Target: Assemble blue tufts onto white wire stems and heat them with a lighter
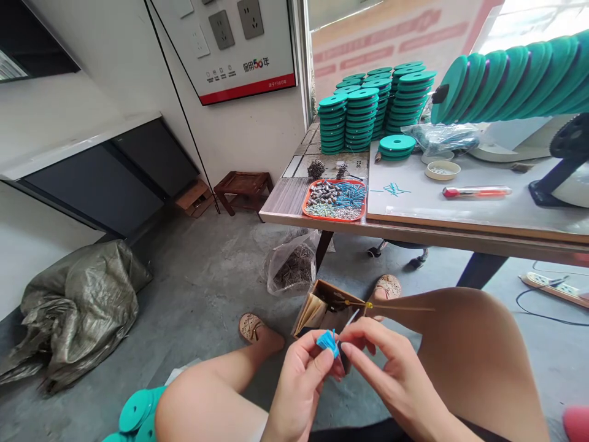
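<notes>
Low in the view, between my knees, my left hand (301, 380) pinches a small blue tassel (328, 341) between thumb and fingers. My right hand (391, 374) meets it from the right, fingertips closed on the tassel's top where a thin white thread (352, 318) sticks up. A thin stick with a yellow bead (369, 305) lies across my right knee just above the hands. Below them stands an open cardboard box (322, 304) on the floor.
A table (285, 205) ahead holds an orange tray of small parts (335, 199), stacks of green spools (368, 110), a small bowl (442, 170) and a red-orange tube (476, 192). A plastic bag (292, 264) sits under the table. Green spools (138, 411) lie by my left knee.
</notes>
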A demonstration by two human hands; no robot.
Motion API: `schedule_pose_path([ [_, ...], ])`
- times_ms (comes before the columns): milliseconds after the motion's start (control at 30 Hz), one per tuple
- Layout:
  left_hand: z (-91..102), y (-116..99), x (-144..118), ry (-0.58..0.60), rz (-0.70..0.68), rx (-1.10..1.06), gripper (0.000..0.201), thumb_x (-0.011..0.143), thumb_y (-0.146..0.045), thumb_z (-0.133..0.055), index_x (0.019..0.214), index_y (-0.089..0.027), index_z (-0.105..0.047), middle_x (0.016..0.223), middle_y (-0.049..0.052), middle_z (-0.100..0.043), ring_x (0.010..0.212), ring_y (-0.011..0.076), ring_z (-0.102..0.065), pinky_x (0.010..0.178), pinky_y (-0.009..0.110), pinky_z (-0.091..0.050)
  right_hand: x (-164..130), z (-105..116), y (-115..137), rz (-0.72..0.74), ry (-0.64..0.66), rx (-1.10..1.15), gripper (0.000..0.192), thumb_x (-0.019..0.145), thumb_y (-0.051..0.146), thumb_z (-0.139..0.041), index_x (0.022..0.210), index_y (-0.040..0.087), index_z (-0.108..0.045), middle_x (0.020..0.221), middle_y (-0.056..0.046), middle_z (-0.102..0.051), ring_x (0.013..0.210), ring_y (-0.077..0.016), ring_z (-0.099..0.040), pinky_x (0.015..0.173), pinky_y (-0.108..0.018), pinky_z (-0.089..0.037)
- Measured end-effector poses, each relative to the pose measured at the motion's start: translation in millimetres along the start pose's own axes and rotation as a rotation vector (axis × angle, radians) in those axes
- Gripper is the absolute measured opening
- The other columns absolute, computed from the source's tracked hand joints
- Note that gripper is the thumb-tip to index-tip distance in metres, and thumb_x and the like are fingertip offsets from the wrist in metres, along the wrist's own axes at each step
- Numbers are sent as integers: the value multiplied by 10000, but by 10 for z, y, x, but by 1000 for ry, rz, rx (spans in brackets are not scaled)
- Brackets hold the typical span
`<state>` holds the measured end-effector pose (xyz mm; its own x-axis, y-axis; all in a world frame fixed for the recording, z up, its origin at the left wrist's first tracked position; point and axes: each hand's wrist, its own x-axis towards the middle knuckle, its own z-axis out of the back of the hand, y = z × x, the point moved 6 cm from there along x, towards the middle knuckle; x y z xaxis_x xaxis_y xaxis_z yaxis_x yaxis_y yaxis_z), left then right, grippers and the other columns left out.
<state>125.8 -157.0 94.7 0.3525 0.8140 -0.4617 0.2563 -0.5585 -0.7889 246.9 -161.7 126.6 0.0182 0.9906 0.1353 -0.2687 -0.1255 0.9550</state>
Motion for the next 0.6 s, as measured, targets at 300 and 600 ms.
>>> schedule_pose_path([
  [300,47,-130,-11,-143,-200,473,203,732,-303,-633,861,-147,-616,833,57,-623,784,150,-559,725,210,-433,41,-162,-219,-387,96,391,255,797,395,-534,747,145,-544,681,-17,-529,624,-128,-466,589,-240,-392],
  [600,101,-191,-14,-319,-278,494,148,652,-240,-692,751,-139,-652,749,64,-636,715,157,-569,658,201,-445,57,-223,-247,-440,80,524,338,730,465,-600,723,127,-587,667,-27,-542,603,-122,-454,549,-223,-377],
])
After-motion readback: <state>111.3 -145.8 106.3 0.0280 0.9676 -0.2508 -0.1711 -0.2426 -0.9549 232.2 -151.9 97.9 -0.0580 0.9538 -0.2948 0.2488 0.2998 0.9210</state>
